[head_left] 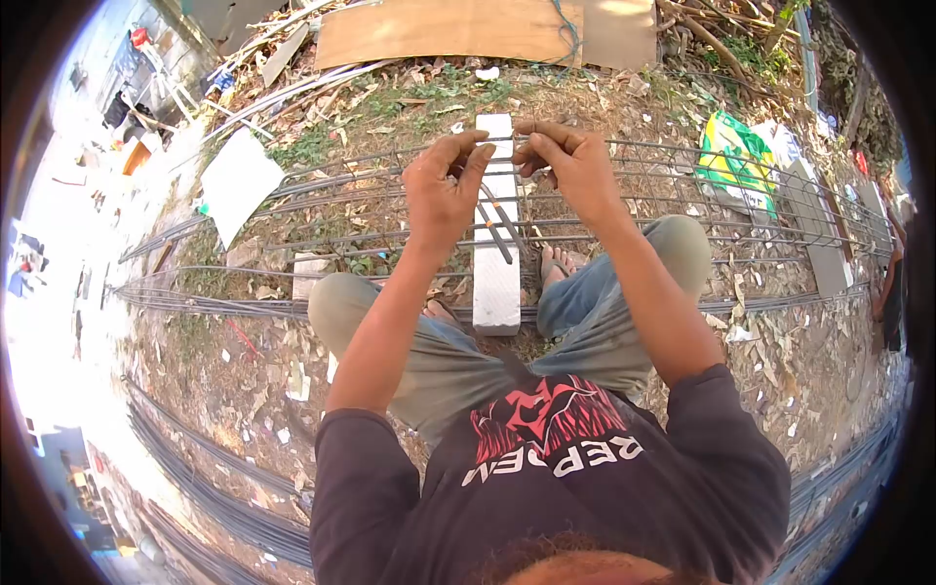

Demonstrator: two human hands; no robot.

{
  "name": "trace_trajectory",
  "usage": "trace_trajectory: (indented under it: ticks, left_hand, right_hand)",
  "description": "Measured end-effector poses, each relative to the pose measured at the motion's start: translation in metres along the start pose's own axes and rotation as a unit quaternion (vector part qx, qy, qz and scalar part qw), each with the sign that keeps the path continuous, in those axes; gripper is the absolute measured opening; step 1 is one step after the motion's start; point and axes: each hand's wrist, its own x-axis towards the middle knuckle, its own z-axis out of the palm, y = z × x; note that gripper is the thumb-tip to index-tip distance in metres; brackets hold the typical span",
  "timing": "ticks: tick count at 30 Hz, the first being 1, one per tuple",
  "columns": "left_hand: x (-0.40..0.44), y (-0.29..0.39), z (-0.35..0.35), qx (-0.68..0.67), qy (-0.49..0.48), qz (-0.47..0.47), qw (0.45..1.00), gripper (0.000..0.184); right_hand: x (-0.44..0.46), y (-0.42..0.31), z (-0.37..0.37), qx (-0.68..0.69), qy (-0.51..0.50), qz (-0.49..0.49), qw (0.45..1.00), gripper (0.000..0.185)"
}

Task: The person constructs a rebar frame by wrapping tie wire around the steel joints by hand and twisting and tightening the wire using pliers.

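Note:
My left hand (pixel 447 185) is closed over the bars at the left edge of a long white block (pixel 496 292), index finger and thumb close together. From under its curled fingers come the two dark, orange-banded handles of what look like pincers (pixel 499 226); their head is hidden. Across the block, my right hand (pixel 573 171) has its fingertips pinched at the bars by the block's right edge. Whatever they hold is too small to make out. Thin steel bars (pixel 390 200), tied into a long cage, run left to right across the block.
More steel rods (pixel 205 478) lie at lower left. A white sheet (pixel 242 185) is on the ground to the left, and a green and yellow sack (pixel 736 161) to the right. Wooden boards (pixel 448 34) lie at the far side. My sandalled foot (pixel 558 263) is beside the block.

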Motion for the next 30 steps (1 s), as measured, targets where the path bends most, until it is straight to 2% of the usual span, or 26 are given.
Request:
trace_trajectory:
  ticks: [1,4,6,9,10,12,14,17,19,21,22,24,26,29,30]
  left_hand:
    - [-0.006,-0.007,-0.001,-0.034,-0.006,-0.021,0.999,0.03]
    - [-0.025,-0.028,0.01,-0.193,0.002,-0.223,0.955,0.027]
    - [-0.02,-0.039,0.015,-0.178,-0.031,-0.209,0.961,0.024]
    - [-0.015,-0.04,0.016,-0.177,-0.103,-0.209,0.956,0.021]
    - [-0.014,-0.034,0.017,-0.163,-0.129,-0.202,0.957,0.022]
    - [-0.018,-0.039,0.028,-0.16,-0.159,-0.156,0.962,0.022]
    - [-0.02,-0.036,0.036,-0.147,-0.127,-0.17,0.966,0.024]
    - [-0.016,-0.043,0.037,-0.13,-0.078,-0.176,0.973,0.024]
    - [-0.013,-0.055,0.036,-0.12,-0.039,-0.16,0.979,0.024]
    - [-0.002,-0.05,0.024,-0.11,-0.058,-0.209,0.97,0.025]
    - [0.002,-0.05,0.019,-0.1,-0.064,-0.219,0.968,0.025]
    - [0.002,-0.06,0.02,-0.052,-0.069,-0.215,0.973,0.028]
    - [-0.001,-0.071,0.027,-0.043,-0.032,-0.24,0.969,0.03]
    - [0.013,-0.083,0.026,-0.059,0.047,-0.292,0.953,0.03]
    - [0.015,-0.086,0.024,-0.069,0.08,-0.315,0.943,0.029]
  right_hand:
    - [-0.006,0.003,0.005,-0.018,0.004,-0.021,1.0,0.028]
    - [-0.029,0.01,0.021,-0.139,0.016,-0.025,0.99,0.025]
    - [-0.035,0.011,0.027,-0.226,0.005,-0.037,0.973,0.024]
    - [-0.035,0.012,0.02,-0.313,0.067,-0.08,0.944,0.022]
    - [-0.036,0.007,0.018,-0.307,0.07,-0.028,0.949,0.022]
    - [-0.034,0.01,0.013,-0.304,0.068,-0.031,0.95,0.023]
    - [-0.031,0.007,0.011,-0.34,0.059,-0.048,0.937,0.025]
    - [-0.026,0.014,0.027,-0.328,0.103,-0.091,0.935,0.022]
    - [-0.022,0.023,0.038,-0.396,0.069,-0.128,0.906,0.028]
    - [-0.014,0.034,0.044,-0.461,0.037,-0.163,0.871,0.039]
    - [-0.01,0.044,0.045,-0.457,0.03,-0.173,0.872,0.043]
    - [0.0,0.056,0.046,-0.452,-0.008,-0.142,0.88,0.042]
    - [0.007,0.057,0.044,-0.435,-0.058,-0.081,0.895,0.041]
    - [0.011,0.078,0.047,-0.411,-0.02,-0.14,0.901,0.035]
    - [0.008,0.087,0.045,-0.419,-0.04,-0.16,0.893,0.027]
